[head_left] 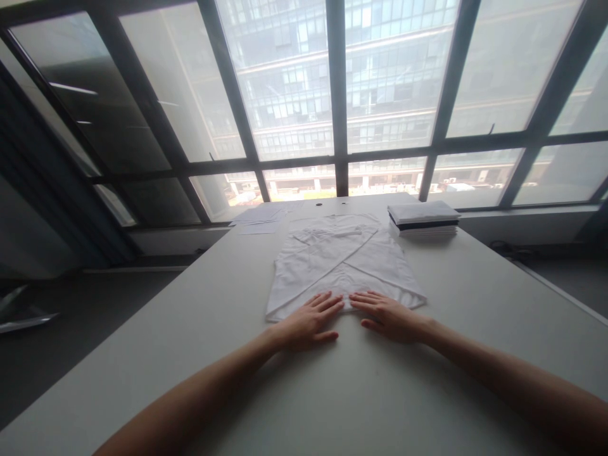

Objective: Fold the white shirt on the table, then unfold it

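1. Two bare forearms run in from the near edge of the white table [475, 278], reaching toward the white shirt [339, 263] lying flat at its middle.
2. Left hand [308, 322] rests palm down at the shirt's near hem, fingers [327, 301] stretched out flat and slightly spread, fingertips on the cloth, gripping nothing.
3. Right hand [387, 315] lies just beside it, also flat and open, fingertips touching the same hem, clasping nothing.
4. The shirt has both sides folded inward, crossing over its middle.
5. Beyond the shirt's far right corner sits a stack of folded garments [422, 218].
6. Beyond its far left corner lie loose papers [259, 218], near the window [285, 95].
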The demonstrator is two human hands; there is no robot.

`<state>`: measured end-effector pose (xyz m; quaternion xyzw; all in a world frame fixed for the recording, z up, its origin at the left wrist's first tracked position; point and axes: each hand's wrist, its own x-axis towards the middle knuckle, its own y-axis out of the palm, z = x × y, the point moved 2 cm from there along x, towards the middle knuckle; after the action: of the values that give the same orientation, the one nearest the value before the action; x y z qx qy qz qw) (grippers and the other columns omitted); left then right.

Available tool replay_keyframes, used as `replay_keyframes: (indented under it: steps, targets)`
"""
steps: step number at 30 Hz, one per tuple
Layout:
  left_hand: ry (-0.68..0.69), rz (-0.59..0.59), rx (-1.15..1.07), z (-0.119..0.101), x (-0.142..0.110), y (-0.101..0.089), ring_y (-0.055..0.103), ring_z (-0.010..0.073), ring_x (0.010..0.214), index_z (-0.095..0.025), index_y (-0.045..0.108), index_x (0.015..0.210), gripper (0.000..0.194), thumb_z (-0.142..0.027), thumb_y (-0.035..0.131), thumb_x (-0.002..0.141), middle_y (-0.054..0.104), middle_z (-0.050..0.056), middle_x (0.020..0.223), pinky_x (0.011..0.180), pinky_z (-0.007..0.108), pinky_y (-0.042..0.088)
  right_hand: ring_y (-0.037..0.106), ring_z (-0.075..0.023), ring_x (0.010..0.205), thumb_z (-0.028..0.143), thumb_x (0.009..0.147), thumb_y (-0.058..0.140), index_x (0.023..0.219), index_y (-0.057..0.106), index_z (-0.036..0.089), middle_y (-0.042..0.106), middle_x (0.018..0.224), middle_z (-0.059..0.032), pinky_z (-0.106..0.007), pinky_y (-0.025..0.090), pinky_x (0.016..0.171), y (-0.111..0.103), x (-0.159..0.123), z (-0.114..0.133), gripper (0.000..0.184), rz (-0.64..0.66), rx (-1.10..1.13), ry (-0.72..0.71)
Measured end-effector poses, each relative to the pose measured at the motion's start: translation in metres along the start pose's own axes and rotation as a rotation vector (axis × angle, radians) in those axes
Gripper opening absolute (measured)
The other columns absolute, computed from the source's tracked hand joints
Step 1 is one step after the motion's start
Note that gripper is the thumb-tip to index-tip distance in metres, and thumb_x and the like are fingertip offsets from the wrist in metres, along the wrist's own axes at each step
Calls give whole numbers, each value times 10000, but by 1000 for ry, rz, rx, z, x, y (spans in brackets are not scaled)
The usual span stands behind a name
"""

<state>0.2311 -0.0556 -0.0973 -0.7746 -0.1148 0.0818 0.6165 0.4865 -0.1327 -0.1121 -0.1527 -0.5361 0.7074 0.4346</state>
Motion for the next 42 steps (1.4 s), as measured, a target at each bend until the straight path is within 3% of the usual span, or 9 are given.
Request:
replay_keyframes:
  steps: [42]
  targets:
    - [9,-13,-11,0,-1,0,136,348,1537,-273,203,1624,756,-571,491,992,193,68,1667,1244,520,177,364,-271,1470,349,992,550,1547,404,289,425,1574,-88,-521,268,1225,-1,0,1,576,-23,23,-16]
